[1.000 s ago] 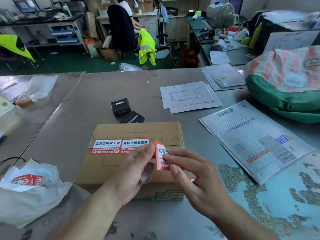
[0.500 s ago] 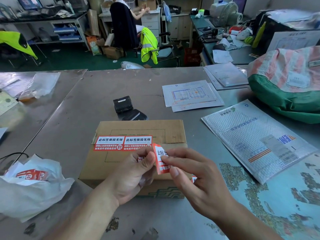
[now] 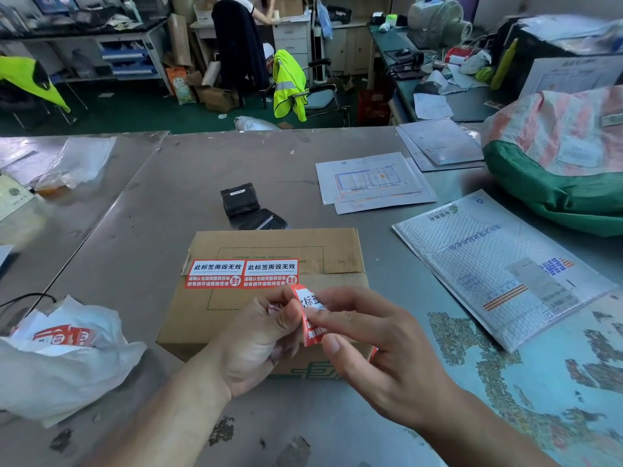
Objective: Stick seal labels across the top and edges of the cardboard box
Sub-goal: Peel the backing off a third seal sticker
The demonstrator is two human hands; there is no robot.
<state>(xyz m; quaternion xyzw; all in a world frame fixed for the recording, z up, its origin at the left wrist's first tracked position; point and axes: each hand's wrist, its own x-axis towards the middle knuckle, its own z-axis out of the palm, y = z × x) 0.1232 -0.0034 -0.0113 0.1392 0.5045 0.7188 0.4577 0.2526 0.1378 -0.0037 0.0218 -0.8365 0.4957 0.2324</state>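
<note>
A brown cardboard box [image 3: 337,254] lies on the grey metal table just ahead of me. Two red and white seal labels [image 3: 242,273] are stuck side by side over its top seam, toward the left. Above the box's near half, both hands hold a third red and white label [image 3: 310,315]. My left hand [image 3: 256,338] pinches its left side together with a strip of backing paper. My right hand [image 3: 367,345] pinches its right edge between thumb and forefinger. The label is bent and partly hidden by my fingers.
A white plastic bag [image 3: 64,362] with more red labels lies at my left. Behind the box sit two black devices [image 3: 241,198]. A bubble mailer [image 3: 499,274], printed sheets [image 3: 374,180] and a green and striped sack [image 3: 566,170] lie to the right. A person stands at a far desk.
The label has curled and folded more between my fingers as both hands work it. The view has shifted slightly; the box and its two stuck labels stay put.
</note>
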